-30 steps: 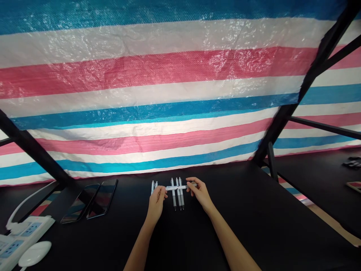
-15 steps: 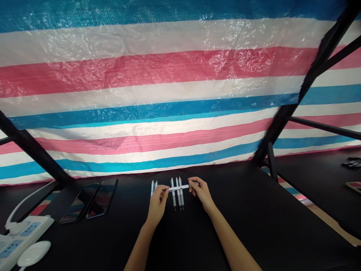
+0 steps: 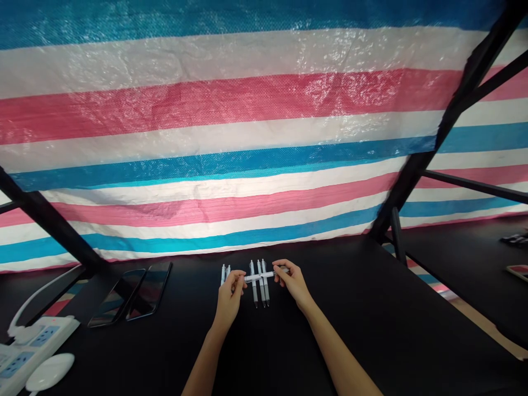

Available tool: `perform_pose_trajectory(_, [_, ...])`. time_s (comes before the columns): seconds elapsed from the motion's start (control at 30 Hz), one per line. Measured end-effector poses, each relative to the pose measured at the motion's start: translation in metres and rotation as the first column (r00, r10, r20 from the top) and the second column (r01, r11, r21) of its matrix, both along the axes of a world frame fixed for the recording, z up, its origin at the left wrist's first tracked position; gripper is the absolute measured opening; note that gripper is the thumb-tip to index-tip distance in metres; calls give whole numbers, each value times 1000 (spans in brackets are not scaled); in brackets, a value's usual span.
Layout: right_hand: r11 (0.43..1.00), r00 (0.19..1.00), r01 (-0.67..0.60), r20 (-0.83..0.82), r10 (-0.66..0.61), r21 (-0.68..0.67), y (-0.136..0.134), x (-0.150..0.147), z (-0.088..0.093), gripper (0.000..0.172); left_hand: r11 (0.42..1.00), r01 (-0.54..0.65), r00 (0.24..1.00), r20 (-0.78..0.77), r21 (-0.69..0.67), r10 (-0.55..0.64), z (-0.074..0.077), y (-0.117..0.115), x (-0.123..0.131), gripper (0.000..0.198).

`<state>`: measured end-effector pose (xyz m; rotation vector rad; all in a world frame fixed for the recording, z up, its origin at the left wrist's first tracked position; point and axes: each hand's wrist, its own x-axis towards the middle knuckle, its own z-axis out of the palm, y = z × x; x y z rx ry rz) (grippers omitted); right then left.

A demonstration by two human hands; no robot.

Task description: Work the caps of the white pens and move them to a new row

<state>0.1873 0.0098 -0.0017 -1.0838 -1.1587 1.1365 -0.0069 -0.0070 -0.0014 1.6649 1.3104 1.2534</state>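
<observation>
Between the fingers, a pen

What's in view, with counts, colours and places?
Slim click pens: 6, white and grey, 3 in a row, 2 further left, 1 held pen
Flat rectangular phones: 2, black, left
Long power strip: 1, white, lower left
Smooth oval device: 1, white, beside strip
Thin cables: 2, white, left
Unclear objects: 2, black and red-edged, right edge
Striped plastic sheeting: count unclear, blue, white, red, background
Slanted bars: several, black, sides
Flat tabletops: several, black, bottom
Left hand: 1, bare, pen's left end
Right hand: 1, bare, pen's right end
</observation>
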Motion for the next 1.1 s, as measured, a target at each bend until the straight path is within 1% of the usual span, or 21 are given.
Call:
perform_pose_trajectory(0.23, [1000,1000,14,-3,-14,-14,0,0,0,34,1000,6,999,-33,26,-5,-1,0,0,27])
perform_pose_trajectory(0.4, [999,1000,28,-7,-28,-38,1,0,-1,35,999,14,998,-66,33,-12,-2,-2,0,30])
perform_pose_trajectory(0.57, [999,1000,25,4,-25,-34,1,0,-2,34,999,18,996,-84,30,-15,-1,-4,1,32])
perform_pose_trajectory(0.7, [999,999,29,13,-29,-25,0,-1,-1,35,1000,8,997,-79,14,-6,-1,-4,1,33])
perform_pose_trajectory(0.9, [999,1000,18,5,-18,-30,0,-1,0,34,998,-24,996,-88,64,30,-1,-2,1,29])
perform_pose_trajectory(1.1, [999,999,37,10,-37,-31,0,0,2,35,996,-54,998,-36,65,56,0,-1,2,30])
